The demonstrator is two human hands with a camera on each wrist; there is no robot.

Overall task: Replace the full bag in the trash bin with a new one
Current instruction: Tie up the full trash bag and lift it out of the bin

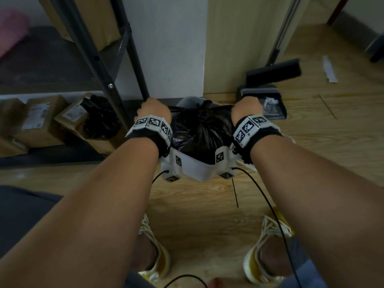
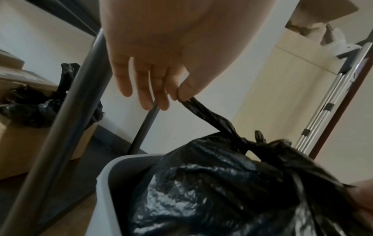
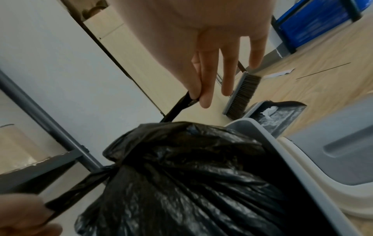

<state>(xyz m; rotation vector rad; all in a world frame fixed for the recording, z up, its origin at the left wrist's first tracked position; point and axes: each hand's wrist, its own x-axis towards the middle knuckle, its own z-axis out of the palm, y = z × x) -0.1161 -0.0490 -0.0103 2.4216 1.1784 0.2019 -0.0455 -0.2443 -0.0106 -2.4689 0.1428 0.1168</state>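
Note:
A full black trash bag point(image 1: 200, 129) sits in a light grey bin point(image 1: 197, 167) on the wooden floor, its top knotted. My left hand point(image 1: 154, 110) pinches one stretched black bag ear point(image 2: 203, 113) between thumb and forefinger, pulling it to the left. On the other side my right hand point(image 1: 247, 109) pinches the opposite bag ear point(image 3: 178, 108). The bag point(image 2: 232, 188) bulges above the bin rim point(image 2: 113, 166). In the right wrist view the bag point(image 3: 191, 175) fills the bin point(image 3: 268, 138).
A dark metal shelf leg point(image 1: 116, 84) stands close on the left. Cardboard boxes point(image 1: 37, 121) with loose black bags point(image 1: 99, 117) lie under the shelf. A broom point(image 1: 274, 71) and dustpan point(image 1: 268, 100) stand at the right rear. My feet in yellow shoes point(image 1: 268, 246) are near.

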